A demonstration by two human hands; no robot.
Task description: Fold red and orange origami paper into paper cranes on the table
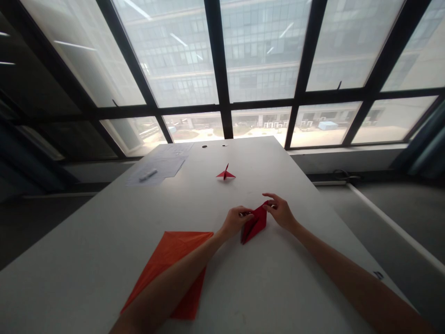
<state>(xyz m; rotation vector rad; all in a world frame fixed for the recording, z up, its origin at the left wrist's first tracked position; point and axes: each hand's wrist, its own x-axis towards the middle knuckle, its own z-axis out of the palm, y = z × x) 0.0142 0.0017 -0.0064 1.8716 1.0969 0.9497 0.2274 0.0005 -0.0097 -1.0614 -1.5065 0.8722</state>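
Note:
A partly folded piece of red origami paper (256, 223) is held between both hands, tilted, its lower tip close to the table. My left hand (236, 220) pinches its upper left edge between thumb and fingers. At its upper right corner, my right hand (279, 211) grips with thumb and finger, another finger stretched out above. Beyond the hands stands a red folded paper crane (225, 173) with spread wings. Sheets of orange paper (167, 253) lie on the left, partly covered by my left forearm.
The white table (104, 246) narrows toward large windows (260, 51). Printed sheets (167, 167) lie at the far left with a whitish marker-like object (148, 175) on them. Two small dark holes (204, 146) mark the far end. A white pipe (392, 222) runs along the floor to the right.

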